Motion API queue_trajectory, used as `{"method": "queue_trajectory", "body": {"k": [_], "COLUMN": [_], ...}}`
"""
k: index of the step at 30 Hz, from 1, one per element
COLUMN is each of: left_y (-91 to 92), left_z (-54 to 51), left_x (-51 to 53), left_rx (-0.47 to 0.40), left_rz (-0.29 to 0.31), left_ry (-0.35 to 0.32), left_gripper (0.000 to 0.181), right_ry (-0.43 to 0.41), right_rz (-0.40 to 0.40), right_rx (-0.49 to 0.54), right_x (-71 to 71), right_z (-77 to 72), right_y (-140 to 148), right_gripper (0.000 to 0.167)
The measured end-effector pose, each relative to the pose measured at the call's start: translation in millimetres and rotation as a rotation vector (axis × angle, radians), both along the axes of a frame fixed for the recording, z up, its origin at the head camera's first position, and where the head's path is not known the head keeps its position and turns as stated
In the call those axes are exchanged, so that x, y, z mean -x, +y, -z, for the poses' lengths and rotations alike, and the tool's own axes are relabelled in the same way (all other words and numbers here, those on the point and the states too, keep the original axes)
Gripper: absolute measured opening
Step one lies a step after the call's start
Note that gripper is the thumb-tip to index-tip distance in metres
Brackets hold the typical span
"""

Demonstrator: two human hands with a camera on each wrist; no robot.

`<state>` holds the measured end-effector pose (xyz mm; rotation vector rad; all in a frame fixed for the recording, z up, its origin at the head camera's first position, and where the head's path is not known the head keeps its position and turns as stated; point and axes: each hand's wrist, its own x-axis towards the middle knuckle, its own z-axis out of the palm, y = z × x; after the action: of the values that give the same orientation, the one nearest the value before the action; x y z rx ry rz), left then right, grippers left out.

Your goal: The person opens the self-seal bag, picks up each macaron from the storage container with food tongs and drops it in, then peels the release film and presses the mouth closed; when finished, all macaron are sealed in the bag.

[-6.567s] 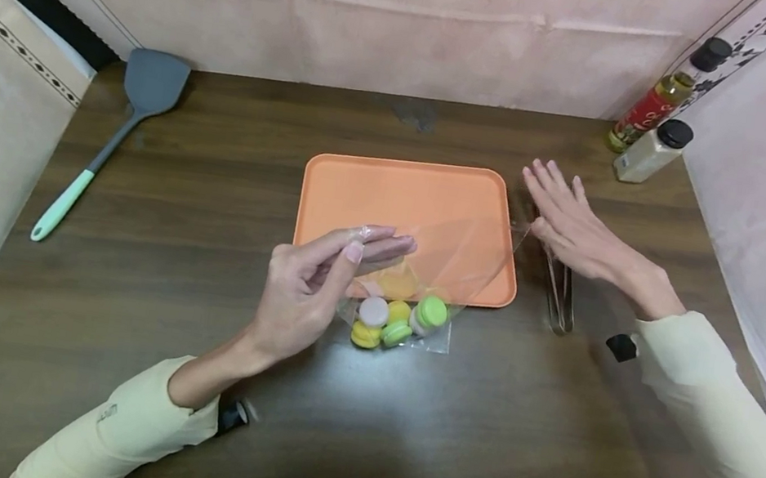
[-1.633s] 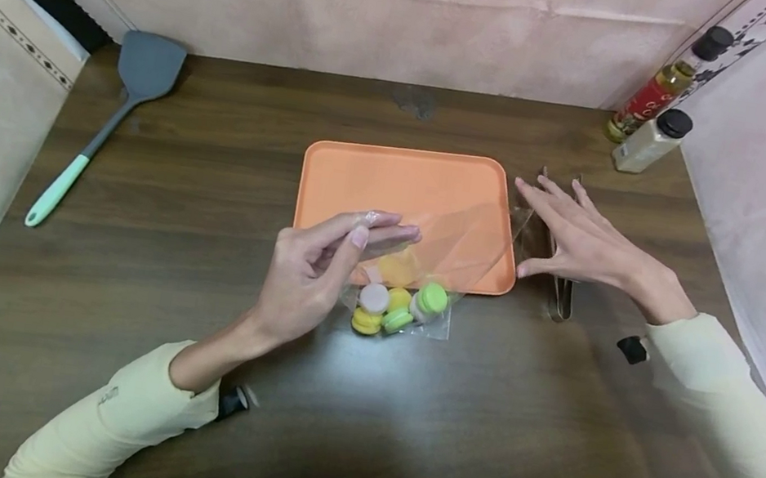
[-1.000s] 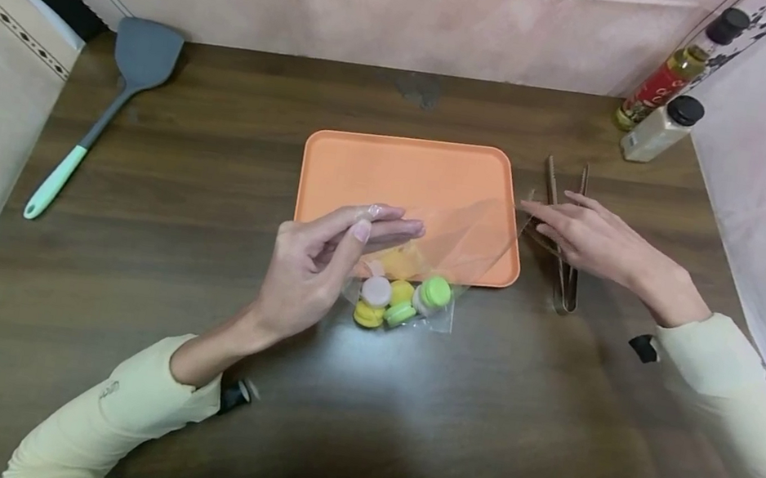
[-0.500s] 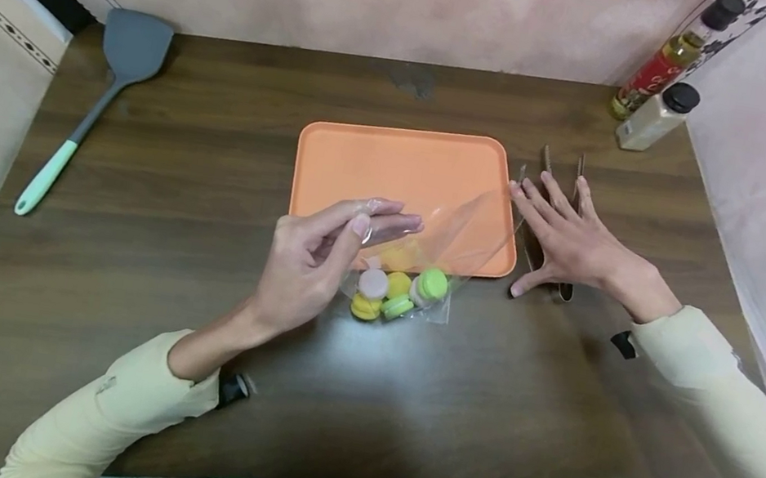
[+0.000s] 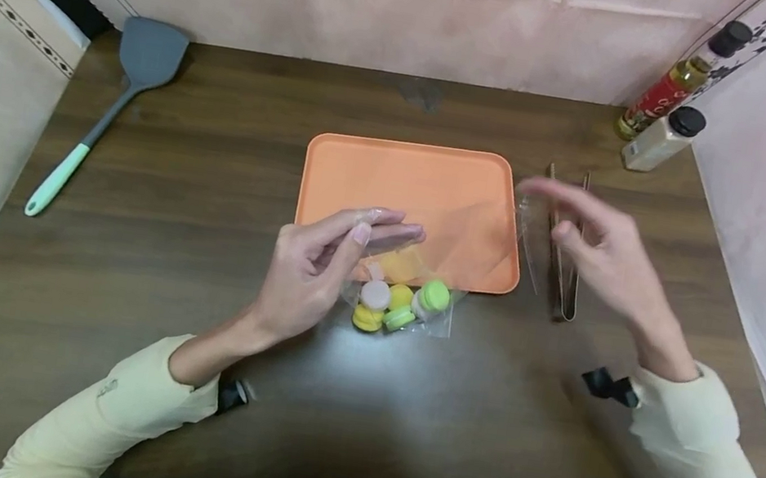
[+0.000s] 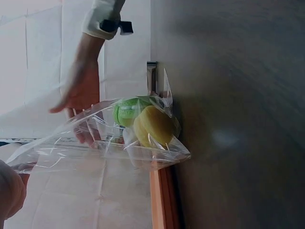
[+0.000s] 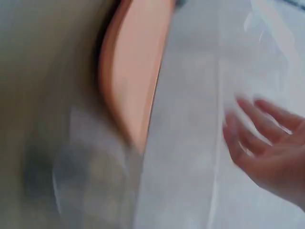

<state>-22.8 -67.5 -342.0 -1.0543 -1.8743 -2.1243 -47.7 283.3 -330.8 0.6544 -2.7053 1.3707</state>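
Observation:
My left hand [image 5: 311, 274] pinches one side of a clear plastic bag [image 5: 466, 239] between thumb and fingers. In the bag's bottom lie several macarons: a green one [image 5: 399, 317], a yellow one [image 5: 367, 318], a pale lilac one [image 5: 375, 295]. In the left wrist view, a yellow macaron [image 6: 155, 125] presses against the film beside a green one [image 6: 127, 110]. My right hand [image 5: 607, 252] is raised by the bag's far edge, thumb apart from loosely bent fingers. Nothing shows in its grasp; whether its fingertips touch the film I cannot tell. Its fingers are spread and blurred in the right wrist view.
An orange tray [image 5: 378, 172] lies behind and partly under the bag. Metal tongs [image 5: 566, 295] rest to its right, partly covered by my right hand. A spatula [image 5: 107, 117] lies at left. An oil bottle [image 5: 665, 91] and a white, black-capped jar [image 5: 658, 141] stand back right.
My right hand, earlier spread flat over the tongs, has lifted and turned, its thumb now drawn upward off the table side. More of the tongs shows. My left hand still holds the bag in place.

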Motion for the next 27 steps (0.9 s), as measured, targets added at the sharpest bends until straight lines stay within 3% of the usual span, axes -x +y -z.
{"method": "queue_trajectory", "body": {"k": [3, 5, 10, 15, 21, 27], "left_y": [-0.9, -2.0, -9.0, -19.7, -34.2, -48.0], "left_z": [2.9, 3.9, 5.5, 7.9, 5.8, 2.4], "left_x": [1.7, 4.5, 17.6, 32.6, 45.7, 54.5], "left_rx": [0.025, 0.034, 0.073, 0.185, 0.306, 0.399], "left_rz": [-0.033, -0.042, -0.011, -0.012, 0.010, 0.088], "left_ry": [0.032, 0.052, 0.105, 0.216, 0.331, 0.370], "left_gripper": [0.028, 0.028, 0.028, 0.030, 0.030, 0.039], "right_ry": [-0.123, -0.120, 0.061, 0.175, 0.301, 0.400], "right_rz": [-0.088, -0.140, -0.245, -0.331, -0.339, -0.378], "right_rx": [0.115, 0.131, 0.209, 0.310, 0.368, 0.434], "right_x": [-7.4, -5.4, 3.2, 9.4, 15.3, 19.5], "right_z": [2.7, 6.2, 15.3, 24.7, 28.7, 31.6], "right_y": [-24, -34, -38, -35, -37, -38], "right_gripper": [0.034, 0.027, 0.022, 0.015, 0.030, 0.031]}}
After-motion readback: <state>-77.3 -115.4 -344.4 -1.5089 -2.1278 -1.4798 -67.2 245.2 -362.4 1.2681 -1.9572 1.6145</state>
